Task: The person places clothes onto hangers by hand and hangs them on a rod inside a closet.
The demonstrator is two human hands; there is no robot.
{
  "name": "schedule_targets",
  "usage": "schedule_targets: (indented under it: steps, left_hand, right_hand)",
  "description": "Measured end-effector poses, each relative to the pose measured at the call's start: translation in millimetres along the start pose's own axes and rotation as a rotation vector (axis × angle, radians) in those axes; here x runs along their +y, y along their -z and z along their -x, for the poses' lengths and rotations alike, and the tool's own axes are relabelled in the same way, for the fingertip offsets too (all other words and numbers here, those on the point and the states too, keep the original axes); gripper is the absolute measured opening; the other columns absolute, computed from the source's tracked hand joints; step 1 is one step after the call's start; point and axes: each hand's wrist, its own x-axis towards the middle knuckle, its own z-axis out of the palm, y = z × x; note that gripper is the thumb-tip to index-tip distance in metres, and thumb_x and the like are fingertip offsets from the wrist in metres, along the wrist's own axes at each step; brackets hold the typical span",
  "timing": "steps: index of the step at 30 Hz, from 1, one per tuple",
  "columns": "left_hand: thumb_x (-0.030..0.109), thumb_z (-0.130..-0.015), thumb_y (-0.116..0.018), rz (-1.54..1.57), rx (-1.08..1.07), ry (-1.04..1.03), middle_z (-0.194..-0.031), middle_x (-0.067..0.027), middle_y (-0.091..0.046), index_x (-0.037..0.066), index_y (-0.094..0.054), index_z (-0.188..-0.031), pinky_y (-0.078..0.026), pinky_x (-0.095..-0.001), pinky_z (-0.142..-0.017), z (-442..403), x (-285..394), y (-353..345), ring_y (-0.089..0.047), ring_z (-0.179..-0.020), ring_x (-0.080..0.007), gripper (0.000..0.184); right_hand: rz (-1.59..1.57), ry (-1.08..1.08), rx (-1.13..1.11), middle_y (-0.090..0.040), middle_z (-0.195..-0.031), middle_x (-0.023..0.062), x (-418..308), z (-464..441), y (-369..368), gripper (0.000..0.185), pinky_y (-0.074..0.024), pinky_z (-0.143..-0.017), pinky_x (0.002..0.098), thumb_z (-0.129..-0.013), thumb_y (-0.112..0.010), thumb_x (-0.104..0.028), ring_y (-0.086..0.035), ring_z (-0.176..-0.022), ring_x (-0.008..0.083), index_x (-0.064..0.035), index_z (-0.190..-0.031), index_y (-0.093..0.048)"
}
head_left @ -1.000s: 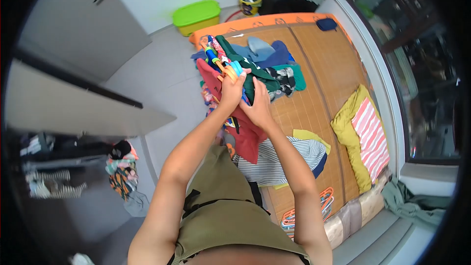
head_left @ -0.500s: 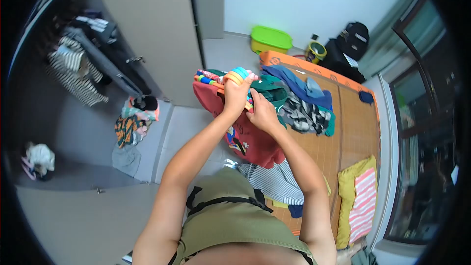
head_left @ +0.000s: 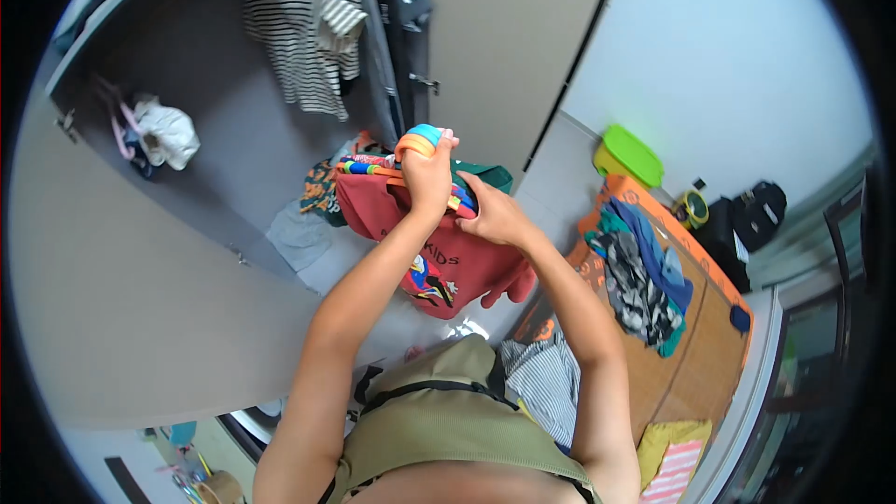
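Sleeveless olive garment, perhaps an apron; a black strap crosses its front

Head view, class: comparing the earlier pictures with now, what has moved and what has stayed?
As the view turned left, the red shirt and colourful hangers moved away from the bed to in front of the open wardrobe. Nothing was visibly let go or taken up. The left hand still grips the hangers, the right hand stays against them; the black-and-white cloth still lies on the bed.

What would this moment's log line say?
left hand: gripping hangers | right hand: at red shirt | wardrobe: open | bed: clothes on it
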Motion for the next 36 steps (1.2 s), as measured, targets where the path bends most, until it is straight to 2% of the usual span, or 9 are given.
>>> schedule_targets:
  steps: [9, 12, 15, 18, 19, 22, 27, 30, 36]
  left_hand:
    - [0.005, -0.084, -0.069, -0.040, 0.189, -0.118, -0.073, -0.0052, -0.065, -0.005, -0.062, -0.078, -0.053, -0.0226, -0.059, -122.8, 41.1, 80.0, -0.065, -0.066, -0.0108, 0.013]
    - [0.013, -0.084, -0.070, -0.070, 0.200, -0.209, -0.077, -0.0065, -0.067, -0.003, -0.063, -0.083, -0.052, -0.0263, -0.066, -172.7, 53.6, 97.6, -0.064, -0.068, -0.0126, 0.017]
    - [0.016, -0.079, -0.073, -0.624, 0.305, -0.310, -0.084, -0.0152, -0.067, -0.003, -0.062, -0.097, -0.052, -0.0356, -0.073, -203.7, 88.7, 112.8, -0.066, -0.078, -0.0272, 0.028]
    - [0.019, -0.075, -0.073, -0.748, 0.481, -0.593, -0.109, -0.0225, -0.060, -0.001, -0.054, -0.114, -0.043, -0.0435, -0.092, -233.3, 81.8, 129.4, -0.056, -0.105, -0.0359, 0.047]
    - [0.016, -0.075, -0.072, -0.870, 0.542, -0.577, -0.122, -0.0220, -0.052, 0.000, -0.047, -0.122, -0.034, -0.0453, -0.101, -233.4, 81.7, 131.1, -0.046, -0.119, -0.0356, 0.056]
    - [0.016, -0.076, -0.071, -0.957, 0.776, -0.657, -0.118, -0.0199, -0.052, 0.000, -0.048, -0.121, -0.034, -0.0447, -0.101, -245.1, 77.6, 135.6, -0.046, -0.117, -0.0356, 0.053]
    - [0.029, -0.096, -0.053, -0.411, 0.471, -0.444, -0.103, -0.0169, -0.061, -0.004, -0.048, -0.117, -0.046, -0.0353, -0.086, -308.8, 66.2, 161.4, -0.060, -0.095, -0.0260, 0.039]
    - [0.027, -0.098, -0.051, -0.385, 0.371, -0.312, -0.115, -0.0084, -0.057, -0.002, -0.047, -0.126, -0.041, -0.0279, -0.093, -338.8, 80.4, 165.6, -0.054, -0.105, -0.0144, 0.040]
    - [0.024, -0.097, -0.051, -0.179, 0.199, -0.280, -0.132, -0.0131, -0.047, -0.004, -0.033, -0.139, -0.030, -0.0297, -0.106, -384.2, 97.0, 179.9, -0.043, -0.124, -0.0188, 0.054]
  right_hand:
    - [-0.015, 0.164, -0.033, -0.064, -0.097, 0.0270, -78.6, -135.4, -31.4, 0.070, -0.0478, -0.085, 0.0482, -0.065, -0.069, -0.022, -0.062, -0.094, 0.0435, -0.0004, -0.127, -0.044]
    - [-0.036, 0.260, 0.014, -0.065, -0.096, 0.0272, -102.9, -186.0, -31.8, 0.070, -0.0483, -0.084, 0.0485, -0.065, -0.069, -0.022, -0.062, -0.093, 0.0430, 0.0012, -0.126, -0.045]
    - [-0.067, 0.318, 0.094, -0.065, -0.098, 0.0284, -132.4, -238.1, -29.4, 0.068, -0.0485, -0.084, 0.0485, -0.065, -0.070, -0.023, -0.062, -0.094, 0.0440, 0.0013, -0.125, -0.047]
    - [-0.110, 0.338, 0.157, -0.064, -0.098, 0.0292, -164.2, -284.3, -30.5, 0.066, -0.0486, -0.084, 0.0498, -0.070, -0.069, -0.028, -0.062, -0.094, 0.0452, 0.0011, -0.125, -0.048]
    - [-0.125, 0.338, 0.184, -0.064, -0.097, 0.0294, -175.6, -300.7, -28.8, 0.065, -0.0487, -0.083, 0.0504, -0.072, -0.069, -0.030, -0.062, -0.094, 0.0457, 0.0009, -0.125, -0.048]
    - [-0.145, 0.331, 0.250, -0.065, -0.096, 0.0295, -209.7, -347.8, -20.6, 0.062, -0.0488, -0.083, 0.0510, -0.076, -0.067, -0.033, -0.062, -0.094, 0.0460, 0.0012, -0.124, -0.048]
    - [-0.124, 0.347, 0.365, -0.065, -0.099, 0.0282, -246.6, -411.7, -19.4, 0.063, -0.0492, -0.084, 0.0485, -0.075, -0.069, -0.033, -0.063, -0.096, 0.0431, 0.0018, -0.123, -0.047]
    - [-0.102, 0.336, 0.385, -0.065, -0.100, 0.0274, -262.3, -450.3, -17.4, 0.062, -0.0495, -0.084, 0.0474, -0.076, -0.069, -0.029, -0.063, -0.098, 0.0418, 0.0022, -0.123, -0.046]
    - [-0.098, 0.281, 0.445, -0.066, -0.098, 0.0268, -288.7, -497.3, -14.7, 0.068, -0.0513, -0.084, 0.0457, -0.069, -0.073, -0.032, -0.064, -0.095, 0.0408, 0.0041, -0.121, -0.047]
